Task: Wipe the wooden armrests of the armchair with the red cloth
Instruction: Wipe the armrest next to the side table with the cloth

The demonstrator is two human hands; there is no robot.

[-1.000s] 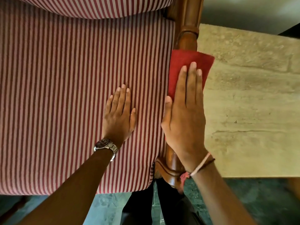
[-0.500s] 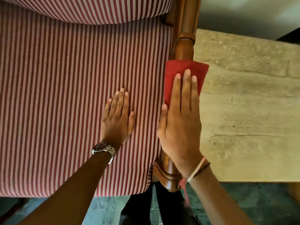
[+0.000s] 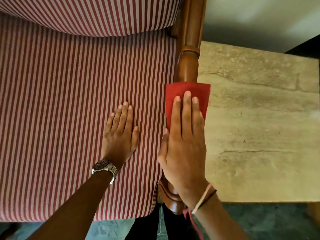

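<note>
Right hand (image 3: 184,144) (flat) presses red cloth (image 3: 187,94) onto armrest (image 3: 187,68).

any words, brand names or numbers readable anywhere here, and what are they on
None can be read.
Silver metal wristwatch on the left hand: dark dial, markings too small and blurred to read.
Red cloth under the right hand, striped seat cushion, wooden armrest: no print visible.

A pale stone-topped table (image 3: 259,135) stands over dark green floor (image 3: 268,222), a shadowed wall (image 3: 251,18) beyond.
</note>
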